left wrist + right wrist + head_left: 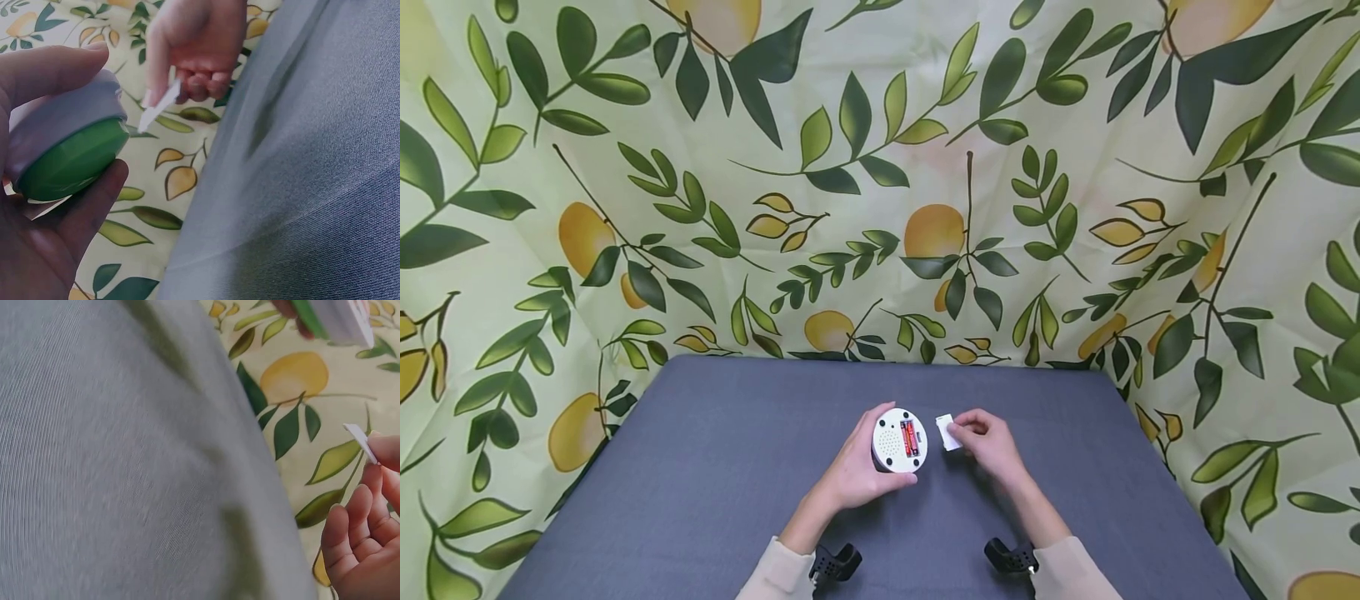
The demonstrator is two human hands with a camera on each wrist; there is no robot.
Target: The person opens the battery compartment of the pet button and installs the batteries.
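My left hand (853, 473) grips a round white device (890, 443) by its rim, thumb on one side and fingers on the other. Its underside faces me, with speaker holes, small dark feet and an uncovered battery compartment holding red batteries (910, 438). In the left wrist view a green band (75, 159) shows on the device's other side. Just right of the device, my right hand (992, 448) pinches a small white battery cover (947, 432) between thumb and fingers. A gap separates cover and device. The right wrist view shows the cover (361, 441) nearly edge-on.
Both hands are above a table with a dark grey-blue cloth (737, 467). A fabric backdrop (880, 275) printed with lemons and leaves rises behind the table and along its sides. Black bands (837, 562) are on both wrists, by the light sleeves (781, 571).
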